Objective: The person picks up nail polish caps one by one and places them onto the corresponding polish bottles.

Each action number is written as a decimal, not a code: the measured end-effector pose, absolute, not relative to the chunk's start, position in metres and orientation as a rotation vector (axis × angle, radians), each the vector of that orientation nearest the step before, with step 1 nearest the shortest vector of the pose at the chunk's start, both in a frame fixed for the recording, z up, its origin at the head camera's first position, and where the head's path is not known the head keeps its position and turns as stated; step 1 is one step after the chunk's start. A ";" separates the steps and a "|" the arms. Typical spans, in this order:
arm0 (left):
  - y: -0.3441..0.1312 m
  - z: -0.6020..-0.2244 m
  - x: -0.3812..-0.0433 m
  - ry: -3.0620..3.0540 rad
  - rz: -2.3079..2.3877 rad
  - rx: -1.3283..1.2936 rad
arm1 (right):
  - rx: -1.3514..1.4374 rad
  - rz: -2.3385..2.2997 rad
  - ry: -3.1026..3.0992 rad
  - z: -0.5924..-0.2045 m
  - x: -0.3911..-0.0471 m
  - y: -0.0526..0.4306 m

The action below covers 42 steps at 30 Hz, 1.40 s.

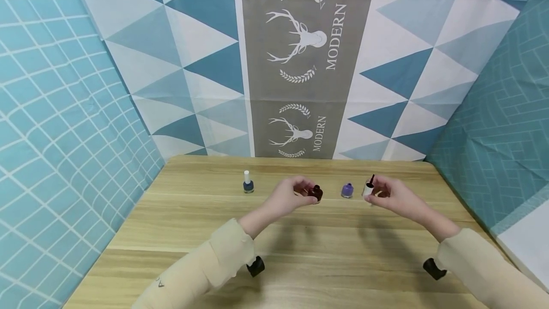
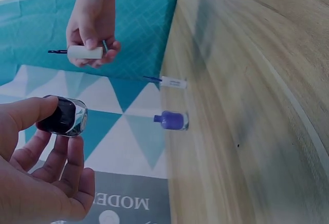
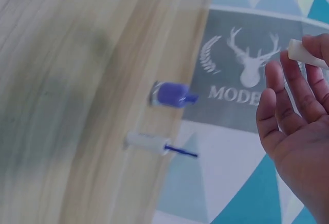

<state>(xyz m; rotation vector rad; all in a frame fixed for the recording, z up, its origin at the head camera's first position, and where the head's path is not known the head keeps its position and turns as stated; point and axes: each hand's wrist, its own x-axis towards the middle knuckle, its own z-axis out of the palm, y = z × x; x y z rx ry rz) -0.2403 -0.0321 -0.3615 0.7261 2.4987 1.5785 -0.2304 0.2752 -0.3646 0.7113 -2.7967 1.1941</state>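
My left hand (image 1: pixel 293 193) holds an uncapped nail polish bottle (image 1: pixel 316 194), dark red-brown, between thumb and fingers above the table. To the right, my right hand (image 1: pixel 395 196) pinches a white nail polish cap (image 1: pixel 368 189) whose dark brush points up. Between the hands, an uncapped purple nail polish bottle (image 1: pixel 347 190) stands on the tabletop. Beside it a second white cap (image 2: pixel 174 82) stands upright with its purple brush upward, clear in both wrist views. In the right wrist view only one end of the held cap (image 3: pixel 303 54) shows.
A dark blue nail polish bottle (image 1: pixel 248 186) with its white cap on stands left of my left hand. The wooden table (image 1: pixel 300 252) ends at a patterned cloth backdrop (image 1: pixel 206 61). Teal cloths hang on both sides, and a white surface (image 1: pixel 529 240) lies at the right edge.
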 end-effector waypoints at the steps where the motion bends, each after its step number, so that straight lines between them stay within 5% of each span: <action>1: -0.035 -0.360 -0.240 2.509 1.577 0.732 | 0.719 1.195 -2.779 -0.362 -0.229 0.273; 19: -0.073 -0.340 -0.217 2.510 1.738 0.674 | 0.688 1.190 -2.654 -0.316 -0.212 0.239; 42: -0.064 -0.360 -0.213 2.437 1.881 0.571 | 0.731 1.159 -2.546 -0.296 -0.212 0.217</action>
